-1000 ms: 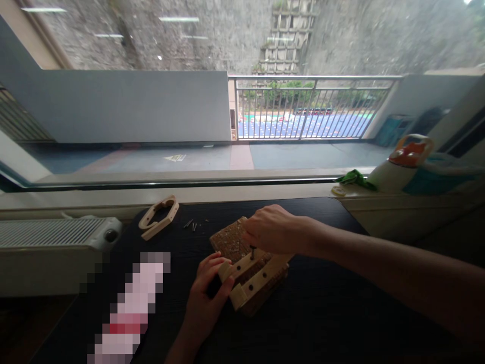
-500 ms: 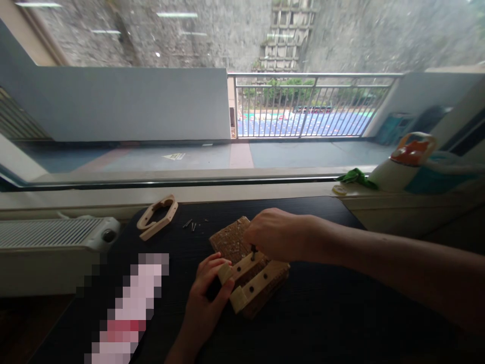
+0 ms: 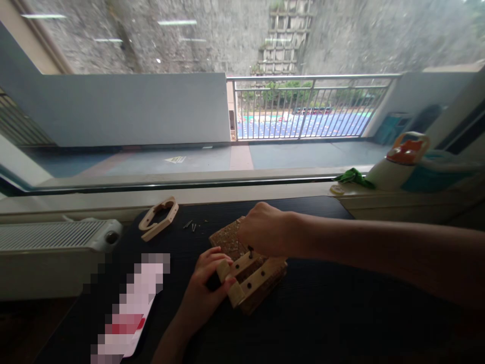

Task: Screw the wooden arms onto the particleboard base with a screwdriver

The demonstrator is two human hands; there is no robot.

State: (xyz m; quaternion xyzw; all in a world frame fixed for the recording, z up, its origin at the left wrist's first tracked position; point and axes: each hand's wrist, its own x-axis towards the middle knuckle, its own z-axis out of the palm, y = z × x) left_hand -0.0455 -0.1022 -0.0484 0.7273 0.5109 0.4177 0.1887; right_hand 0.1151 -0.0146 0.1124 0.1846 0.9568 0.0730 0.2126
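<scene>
- Curled snugly, the left hand (image 3: pixel 206 278) holds the wooden frame (image 3: pixel 256 279) atop the brown board (image 3: pixel 226 241).
- Clenched above the board, the right hand (image 3: pixel 265 230) apparently grips a dark tool (image 3: pixel 250 249); tilting it could, I'd say, make it slip.

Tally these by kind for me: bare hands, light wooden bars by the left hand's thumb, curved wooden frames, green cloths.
Left hand and right hand: 2
Light wooden bars: 2
Curved wooden frame: 1
Green cloth: 1
Total: 6
</scene>
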